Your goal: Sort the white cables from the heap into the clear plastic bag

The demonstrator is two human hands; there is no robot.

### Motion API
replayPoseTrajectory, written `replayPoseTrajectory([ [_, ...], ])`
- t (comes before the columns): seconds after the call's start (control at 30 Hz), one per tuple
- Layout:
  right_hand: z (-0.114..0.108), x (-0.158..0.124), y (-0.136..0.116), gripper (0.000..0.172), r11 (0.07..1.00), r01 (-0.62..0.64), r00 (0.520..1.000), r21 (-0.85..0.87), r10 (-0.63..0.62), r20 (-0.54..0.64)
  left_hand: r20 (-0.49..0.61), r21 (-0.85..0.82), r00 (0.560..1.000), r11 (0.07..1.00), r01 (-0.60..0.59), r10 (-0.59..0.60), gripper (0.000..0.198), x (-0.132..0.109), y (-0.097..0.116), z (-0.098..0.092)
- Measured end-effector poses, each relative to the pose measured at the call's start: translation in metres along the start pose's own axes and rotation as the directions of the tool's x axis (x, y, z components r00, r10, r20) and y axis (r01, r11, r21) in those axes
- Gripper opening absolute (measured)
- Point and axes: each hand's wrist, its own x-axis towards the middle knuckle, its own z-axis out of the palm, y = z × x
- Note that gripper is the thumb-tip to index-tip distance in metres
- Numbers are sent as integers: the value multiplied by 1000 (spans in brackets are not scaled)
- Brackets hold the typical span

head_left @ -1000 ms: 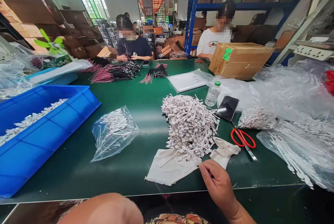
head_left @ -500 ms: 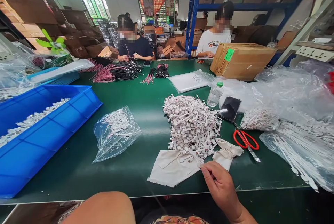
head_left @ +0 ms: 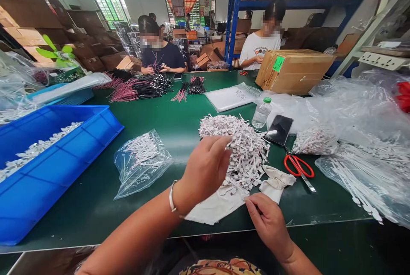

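Fingers (head_left: pixel 221 149) of the left hand (head_left: pixel 205 168) curl just above the heap of white tags (head_left: pixel 250 151), whether gripping one unclear, while the right hand (head_left: pixel 269 223) pinches shut beside a white cloth (head_left: pixel 277 185).

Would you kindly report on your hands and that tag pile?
Left hand over the tag pile, fingers curled. Right hand pinched above the cloth, hold unclear. Scissors and phone beside the pile, clear of both hands.
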Motion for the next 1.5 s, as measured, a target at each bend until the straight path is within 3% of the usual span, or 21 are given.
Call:
replayPoseTrajectory([
  [0.07, 0, 0, 0, 9, 1000, 5, 1000, -15, -5, 2, 187, 87, 973, 989, 124, -138, 20, 29, -22, 30],
  [0.13, 0, -1, 0, 9, 999, 12, 1000, -33, -12, 1, 329, 254, 895, 941, 223, -301, 24, 39, -38, 53],
  [0.27, 0, -1, 0, 10, 999, 30, 999, -44, -30, -12, 364, 370, 840, 891, 265, -401, 20, 34, -52, 78],
  [0.4, 1, -1, 0, 10, 999, 28, 1000, -39, -28, 9, 405, 429, 815, 873, 231, -415, 15, 34, -57, 85],
  [0.63, 1, -1, 1, 10, 999, 29, 999, -38, -28, 33, 470, 453, 789, 875, 169, -396, 22, 37, -57, 72],
  [0.93, 2, -1, 1, 10, 995, 41, 998, -90, -37, 44, 523, 381, 744, 895, 231, -415, 15, 20, -72, 47],
  [1.23, 2, 0, -1, 13, 998, -2, 999, -67, 6, 48, 530, 112, 705, 864, 492, -470, 23, -11, -96, 13],
  [1.37, 1, 16, -11, 14, 999, -50, 998, 13, 49, 30, 575, -81, 666, 777, 624, -475, 29, -24, -110, 5],
  [1.5, 9, 50, -27, 13, 998, 60, 998, 6, -60, 14, 605, -263, 646, 649, 714, -466, 31, -32, -113, 2],
])
